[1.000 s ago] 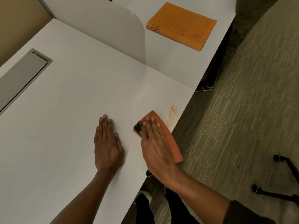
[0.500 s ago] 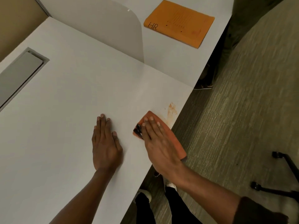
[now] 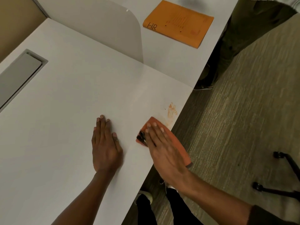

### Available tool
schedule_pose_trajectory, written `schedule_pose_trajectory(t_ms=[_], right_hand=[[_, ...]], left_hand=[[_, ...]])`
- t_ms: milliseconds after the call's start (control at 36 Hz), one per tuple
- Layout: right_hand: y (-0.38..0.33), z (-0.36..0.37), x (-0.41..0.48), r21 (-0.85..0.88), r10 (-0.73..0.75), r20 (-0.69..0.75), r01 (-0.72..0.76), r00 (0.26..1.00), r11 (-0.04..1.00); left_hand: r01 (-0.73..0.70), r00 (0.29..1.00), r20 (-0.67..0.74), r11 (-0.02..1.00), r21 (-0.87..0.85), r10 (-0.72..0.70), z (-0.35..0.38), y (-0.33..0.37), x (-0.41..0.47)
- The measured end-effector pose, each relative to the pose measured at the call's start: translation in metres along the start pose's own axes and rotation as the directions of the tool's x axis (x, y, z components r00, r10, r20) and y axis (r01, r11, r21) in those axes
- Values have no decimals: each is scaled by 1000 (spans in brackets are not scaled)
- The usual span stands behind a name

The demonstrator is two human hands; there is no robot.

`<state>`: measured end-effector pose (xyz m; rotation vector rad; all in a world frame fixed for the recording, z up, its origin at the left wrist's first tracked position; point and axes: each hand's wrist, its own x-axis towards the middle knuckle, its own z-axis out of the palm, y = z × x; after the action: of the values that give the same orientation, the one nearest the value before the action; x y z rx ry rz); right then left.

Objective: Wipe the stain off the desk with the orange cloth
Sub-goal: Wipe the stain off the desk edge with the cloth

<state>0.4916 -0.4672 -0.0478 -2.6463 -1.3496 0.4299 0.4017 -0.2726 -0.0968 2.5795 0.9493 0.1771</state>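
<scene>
An orange-brown stain (image 3: 171, 113) smears the white desk (image 3: 73, 103) close to its right edge. Just below the stain lies the orange cloth (image 3: 176, 140), flat on the desk and reaching past the edge. My right hand (image 3: 164, 150) presses flat on the cloth with fingers straight, covering most of it; a dark patch shows at the cloth's left corner. My left hand (image 3: 104, 143) rests palm down on the bare desk to the left of the cloth, holding nothing.
An orange envelope marked HR (image 3: 178, 23) lies on the neighbouring desk beyond a white divider panel (image 3: 113, 30). A grey cable flap (image 3: 17, 75) sits at the far left. Carpet and a chair base with castors (image 3: 276, 176) are on the right; another person's legs (image 3: 235, 38) stand at the top right.
My right hand and the cloth have shifted slightly down and right along the desk edge, away from the stain. My left hand has stayed in place.
</scene>
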Motion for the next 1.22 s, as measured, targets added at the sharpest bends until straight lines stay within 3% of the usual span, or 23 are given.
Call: schedule_pose_trajectory(t_ms=[194, 444, 639, 861, 1000, 1111, 1222], right_hand=[[13, -15, 68, -10, 108, -89, -109, 990, 994], [25, 7, 7, -22, -128, -69, 127, 989, 992], [25, -14, 68, 75, 61, -99, -54, 993, 996], [13, 12, -10, -19, -127, -43, 127, 991, 992], [32, 1, 27, 61, -19, -139, 28, 990, 998], [26, -8, 62, 103, 82, -133, -68, 988, 992], [12, 7, 46, 75, -31, -158, 43, 987, 996]], left_hand=[[-2, 1000, -2, 1000, 11, 2, 1, 0, 0], [4, 1000, 19, 1000, 20, -4, -1, 2, 0], [15, 1000, 14, 1000, 17, -16, -4, 5, -1], [5, 1000, 0, 1000, 19, -5, -4, 5, -1], [7, 1000, 9, 1000, 21, -8, -4, 5, 0], [14, 1000, 8, 1000, 26, -14, -4, 6, 0], [7, 1000, 13, 1000, 29, -7, -4, 5, -1]])
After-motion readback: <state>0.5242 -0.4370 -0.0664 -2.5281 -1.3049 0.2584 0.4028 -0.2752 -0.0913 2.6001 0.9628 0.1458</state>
